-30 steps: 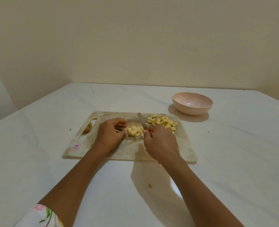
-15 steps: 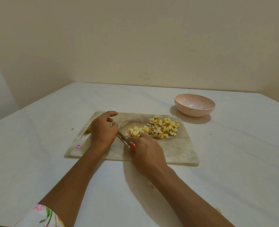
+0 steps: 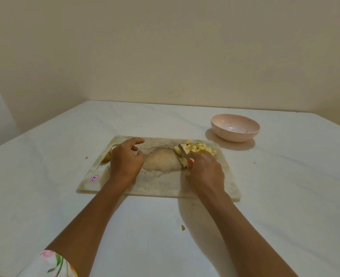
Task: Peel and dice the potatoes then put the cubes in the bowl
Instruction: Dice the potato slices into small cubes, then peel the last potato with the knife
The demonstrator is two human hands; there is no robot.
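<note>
While our right hand [image 3: 206,172] grips the knife [image 3: 183,150] herding cubes [image 3: 200,148], left hand [image 3: 125,162] loose and empty, we figure scooping into the bowl [image 3: 235,135] comes next.

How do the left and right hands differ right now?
The left hand is loosely curled and holds nothing; the right hand grips the knife. The left hand sits over the handle end of the cutting board; the right hand is at the potato cubes. Both are above it.
</note>
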